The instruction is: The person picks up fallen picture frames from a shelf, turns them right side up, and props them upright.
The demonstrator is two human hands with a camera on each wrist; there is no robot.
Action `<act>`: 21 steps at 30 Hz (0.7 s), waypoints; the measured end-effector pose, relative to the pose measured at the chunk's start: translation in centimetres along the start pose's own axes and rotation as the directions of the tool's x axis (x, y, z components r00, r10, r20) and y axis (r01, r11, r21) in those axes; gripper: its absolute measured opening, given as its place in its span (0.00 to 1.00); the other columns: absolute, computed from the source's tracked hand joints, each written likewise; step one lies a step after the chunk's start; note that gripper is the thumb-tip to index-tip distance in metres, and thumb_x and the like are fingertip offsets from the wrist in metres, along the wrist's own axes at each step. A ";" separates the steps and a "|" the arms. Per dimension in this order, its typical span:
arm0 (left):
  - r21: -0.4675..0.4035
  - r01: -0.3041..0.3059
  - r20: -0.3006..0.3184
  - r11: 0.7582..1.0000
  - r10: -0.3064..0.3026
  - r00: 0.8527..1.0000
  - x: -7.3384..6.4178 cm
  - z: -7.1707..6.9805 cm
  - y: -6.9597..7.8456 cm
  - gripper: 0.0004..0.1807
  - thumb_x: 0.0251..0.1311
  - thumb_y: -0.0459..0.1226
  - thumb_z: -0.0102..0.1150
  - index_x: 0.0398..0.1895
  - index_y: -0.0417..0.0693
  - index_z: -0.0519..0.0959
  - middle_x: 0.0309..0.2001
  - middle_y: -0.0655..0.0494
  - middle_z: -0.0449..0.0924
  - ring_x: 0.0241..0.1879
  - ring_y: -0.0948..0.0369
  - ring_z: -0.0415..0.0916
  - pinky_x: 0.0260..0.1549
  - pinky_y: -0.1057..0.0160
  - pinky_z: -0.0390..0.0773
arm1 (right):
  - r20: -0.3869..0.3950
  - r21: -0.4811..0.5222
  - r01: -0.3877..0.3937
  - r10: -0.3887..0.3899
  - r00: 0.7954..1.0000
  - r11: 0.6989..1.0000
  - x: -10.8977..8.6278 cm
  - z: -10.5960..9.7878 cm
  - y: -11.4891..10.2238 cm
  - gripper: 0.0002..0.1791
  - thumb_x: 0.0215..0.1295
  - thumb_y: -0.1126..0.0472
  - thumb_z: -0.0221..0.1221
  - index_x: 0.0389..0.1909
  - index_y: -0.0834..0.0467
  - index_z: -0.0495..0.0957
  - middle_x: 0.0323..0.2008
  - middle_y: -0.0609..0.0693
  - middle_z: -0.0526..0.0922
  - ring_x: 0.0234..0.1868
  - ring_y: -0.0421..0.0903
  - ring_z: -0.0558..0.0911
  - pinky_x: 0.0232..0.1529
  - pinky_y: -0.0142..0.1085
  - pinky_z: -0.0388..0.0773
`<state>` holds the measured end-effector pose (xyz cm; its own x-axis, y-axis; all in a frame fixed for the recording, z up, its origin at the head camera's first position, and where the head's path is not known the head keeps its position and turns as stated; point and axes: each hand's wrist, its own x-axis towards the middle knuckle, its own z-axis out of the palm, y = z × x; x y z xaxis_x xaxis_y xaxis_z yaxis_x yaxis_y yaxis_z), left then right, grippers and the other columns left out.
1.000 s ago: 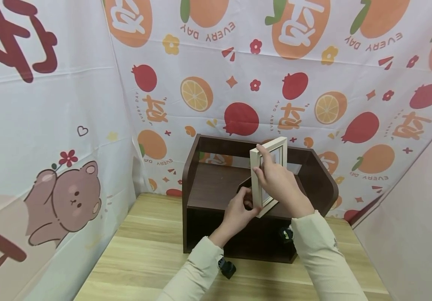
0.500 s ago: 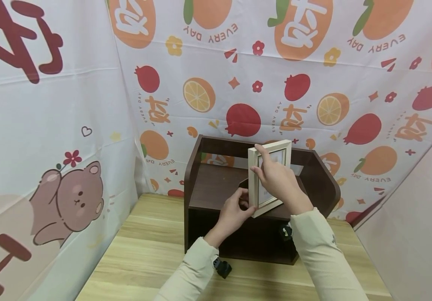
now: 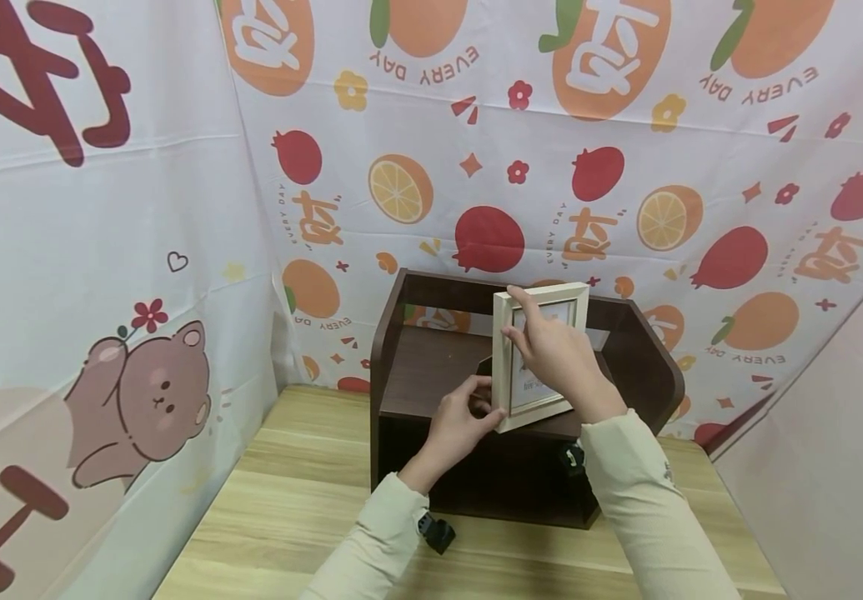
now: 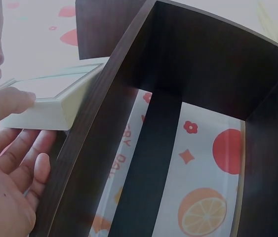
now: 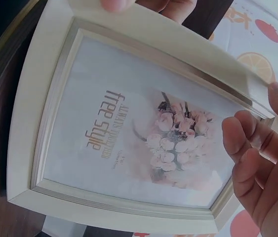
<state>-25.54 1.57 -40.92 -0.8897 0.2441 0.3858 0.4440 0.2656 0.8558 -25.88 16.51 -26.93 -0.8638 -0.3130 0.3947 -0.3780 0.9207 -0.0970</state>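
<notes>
A cream picture frame (image 3: 502, 367) stands nearly upright at the front of the dark brown desk shelf (image 3: 431, 367), its glass side turned towards me. My left hand (image 3: 457, 425) pinches its lower left edge, thumb in front and fingers behind, as the left wrist view also shows. At the upper left corner, my right hand (image 3: 562, 358) grips the side edge with index finger and thumb; its other fingers curl loosely before the glass. In the right wrist view the picture frame (image 5: 20, 158) shows pink flowers and "free style" lettering. A small dark corner peeks out behind the frame.
The shelf has raised side panels, a back rail (image 3: 446, 287) and a dark lower compartment (image 3: 506, 475). It stands on a light wood table (image 3: 288, 483) against a fruit-print cloth (image 3: 416, 108). A bear-print cloth (image 3: 236, 208) hangs at left, a pale wall (image 3: 836, 433) at right.
The picture frame has turned so that its glass faces me more, and its lower left corner has shifted slightly left with my left hand. Both hands keep hold of it.
</notes>
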 end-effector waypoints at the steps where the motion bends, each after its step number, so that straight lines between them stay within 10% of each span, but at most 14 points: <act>1: 0.004 0.001 0.000 1.000 -0.001 1.000 0.0 0.0 0.0 0.20 0.59 0.40 0.66 0.55 0.52 0.75 0.44 0.54 0.82 0.37 0.61 0.80 0.30 0.68 0.76 | 0.001 -0.008 -0.003 0.003 1.000 1.000 0.0 -0.1 0.0 0.31 0.73 0.48 0.51 0.72 0.49 0.53 0.13 0.48 0.71 0.09 0.42 0.66 0.12 0.33 0.58; 21: 0.010 0.044 0.038 0.999 -0.044 0.998 0.4 -1.7 -0.4 0.20 0.61 0.38 0.63 0.57 0.53 0.75 0.44 0.54 0.81 0.39 0.60 0.81 0.33 0.66 0.78 | -0.111 -0.077 -0.062 0.054 0.992 0.995 0.5 0.0 0.6 0.24 0.75 0.50 0.48 0.69 0.47 0.60 0.09 0.50 0.67 0.10 0.47 0.66 0.11 0.37 0.58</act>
<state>-26.25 -0.02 -40.54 -0.9037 0.2674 0.3343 0.4056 0.2851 0.8685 -26.52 16.88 -26.81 -0.8407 -0.2356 0.4875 -0.2968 0.9536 -0.0511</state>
